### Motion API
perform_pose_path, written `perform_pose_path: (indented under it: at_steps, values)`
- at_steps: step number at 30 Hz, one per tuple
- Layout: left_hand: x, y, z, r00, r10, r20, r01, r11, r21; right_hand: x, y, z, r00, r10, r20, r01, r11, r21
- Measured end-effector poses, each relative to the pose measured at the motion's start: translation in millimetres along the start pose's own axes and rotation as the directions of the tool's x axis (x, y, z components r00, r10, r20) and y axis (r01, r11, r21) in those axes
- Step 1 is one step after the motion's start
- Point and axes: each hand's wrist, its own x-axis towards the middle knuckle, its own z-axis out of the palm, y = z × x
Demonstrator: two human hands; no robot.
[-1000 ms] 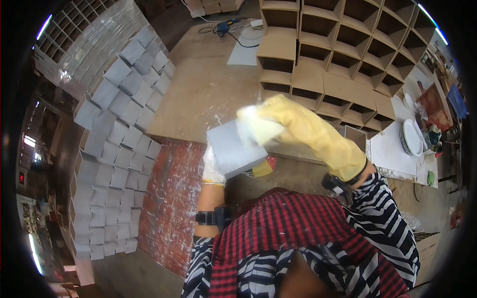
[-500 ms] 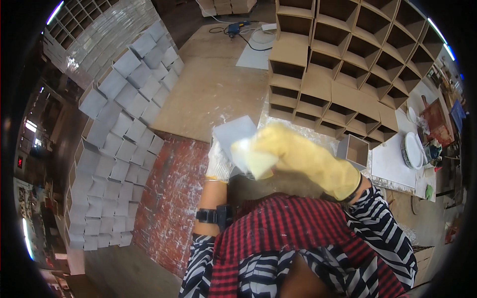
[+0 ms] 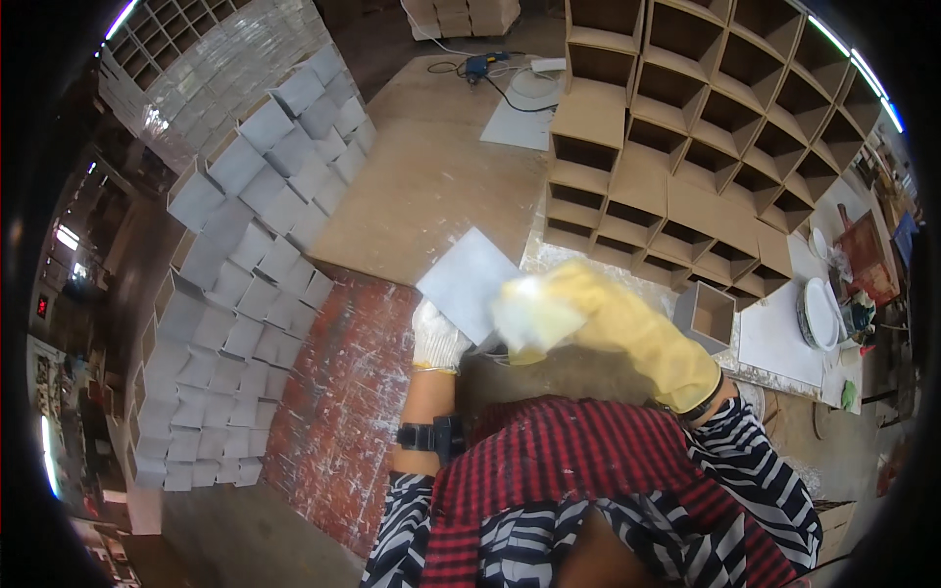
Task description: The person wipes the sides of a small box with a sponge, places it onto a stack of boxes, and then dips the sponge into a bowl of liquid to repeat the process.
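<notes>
My left hand point(image 3: 439, 340), in a white knit glove, is closed round a box with a pale grey square face point(image 3: 472, 282), held in front of my apron. A long yellow rubber glove covers my right hand point(image 3: 561, 302). It grips a pale yellow-and-white sponge point(image 3: 534, 318), blurred by motion, at the right edge of the box. Whether the sponge touches the box there I cannot tell. The sponge and glove hide part of the box's lower right side.
Grey-coated boxes point(image 3: 230, 284) stand stacked at left beside a red, paint-streaked board point(image 3: 328, 392). Brown open boxes point(image 3: 676, 147) are piled at right, with one grey-sided box point(image 3: 704, 316) near them. A white basin point(image 3: 821, 314) sits farther right; a blue power tool point(image 3: 480, 67) lies on the far board.
My right hand and the sponge have moved right across the box, uncovering more of its grey face. The left hand keeps its hold. The whole view has shifted slightly.
</notes>
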Motion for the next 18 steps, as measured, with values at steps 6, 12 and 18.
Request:
perform_pose_path:
  at_steps: [6, 12, 18]
  values:
    - [-6.0, 8.2, 11.4, 0.907, 0.327, 0.267, -0.101, -0.446, 0.889, -46.4, 11.1, -20.6, 0.817, 0.494, -0.299, -0.5, 0.864, 0.061]
    - [-9.5, 2.4, 15.9, 0.737, 0.344, 0.582, -0.17, -0.739, 0.652, -59.9, 20.0, -20.4, 0.736, 0.573, -0.36, -0.534, 0.819, 0.209]
    - [-11.5, 15.3, 15.2, 0.685, 0.256, 0.682, -0.217, -0.822, 0.527, -51.3, -1.2, -29.5, 0.722, 0.637, -0.27, -0.637, 0.764, 0.103]
